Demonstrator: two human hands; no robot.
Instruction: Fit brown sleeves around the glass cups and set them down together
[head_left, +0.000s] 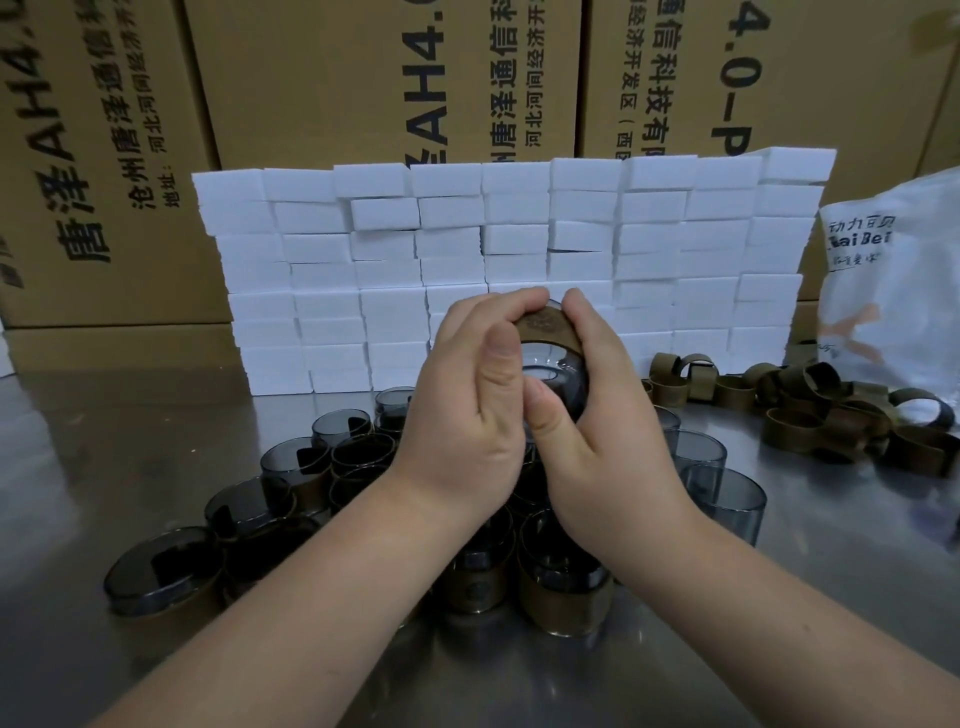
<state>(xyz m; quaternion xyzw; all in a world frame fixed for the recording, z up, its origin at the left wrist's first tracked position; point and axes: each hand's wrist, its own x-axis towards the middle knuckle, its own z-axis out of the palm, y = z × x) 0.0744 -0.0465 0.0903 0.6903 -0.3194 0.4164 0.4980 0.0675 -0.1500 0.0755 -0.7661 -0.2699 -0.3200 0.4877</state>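
While your left hand (470, 395) and right hand (597, 410) squeeze one glass cup (553, 376) together, its brown sleeve (545, 325) sits around the cup above the table (78, 457).

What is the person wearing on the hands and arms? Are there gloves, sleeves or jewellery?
Nothing worn shows. The left hand and right hand have no gloves and no rings. The left forearm and right forearm are bare to the picture's edge: no sleeve, watch or bracelet shows. Nails are short, unpainted.

Bare forearms (311, 597), bare left grip (467, 415), right grip (602, 421)
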